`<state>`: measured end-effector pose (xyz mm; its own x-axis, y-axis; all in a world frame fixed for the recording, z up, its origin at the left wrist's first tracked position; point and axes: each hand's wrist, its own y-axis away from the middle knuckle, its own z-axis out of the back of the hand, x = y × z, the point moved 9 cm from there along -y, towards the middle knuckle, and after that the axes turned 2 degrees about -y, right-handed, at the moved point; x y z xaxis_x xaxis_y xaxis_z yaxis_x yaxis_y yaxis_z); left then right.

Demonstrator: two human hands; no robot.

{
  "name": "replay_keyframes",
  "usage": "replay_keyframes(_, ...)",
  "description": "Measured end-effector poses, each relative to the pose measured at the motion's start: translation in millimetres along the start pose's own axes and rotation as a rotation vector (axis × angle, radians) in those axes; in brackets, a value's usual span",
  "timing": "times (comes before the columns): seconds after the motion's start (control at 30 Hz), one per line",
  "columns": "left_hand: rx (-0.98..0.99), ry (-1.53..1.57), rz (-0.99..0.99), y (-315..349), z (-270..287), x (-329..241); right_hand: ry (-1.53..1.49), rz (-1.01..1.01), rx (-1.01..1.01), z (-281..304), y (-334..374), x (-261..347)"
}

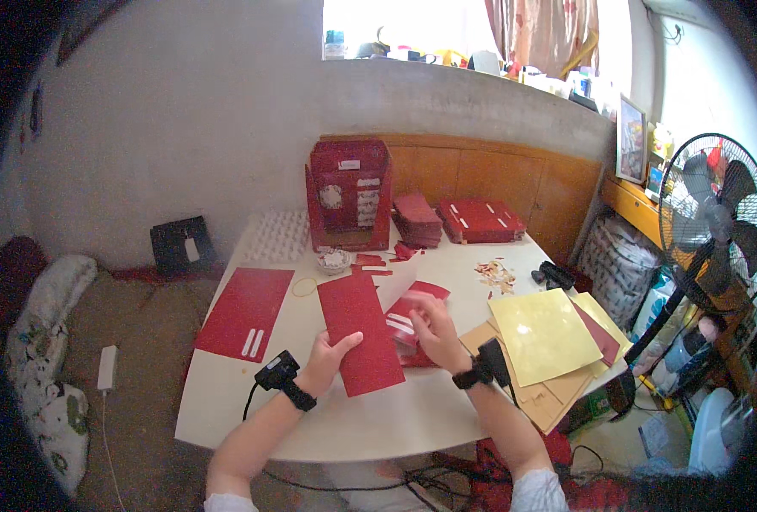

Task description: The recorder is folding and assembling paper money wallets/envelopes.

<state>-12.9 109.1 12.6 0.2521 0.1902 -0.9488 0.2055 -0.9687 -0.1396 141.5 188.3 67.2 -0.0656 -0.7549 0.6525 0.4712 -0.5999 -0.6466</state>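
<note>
Clasped by its left edge in the left hand (324, 364), a red rectangular card panel (363, 320) is held over the white table (344, 435), seemingly to leave its face uncovered, while whether anything is pinched by the blurred right hand (439, 334) cannot be told.

Right: 1 black fan (719, 212); 1 framed picture (631, 140) on a wooden ledge (624, 189). Top: pinkish curtain (542, 34) at window (429, 24). Left: 1 corded white block (107, 369), 1 patterned quilt (69, 418).
</note>
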Motion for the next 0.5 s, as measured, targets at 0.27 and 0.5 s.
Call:
replay_keyframes(0.27, -0.068, -0.013, -0.03, -6, 15, -3, 0.405, 0.197, 0.089, -20, -41, 13)
replay_keyframes(0.5, -0.144, 0.051, -0.022, -6, 26, -5, 0.579, 0.065, -0.115, 7, -25, -14)
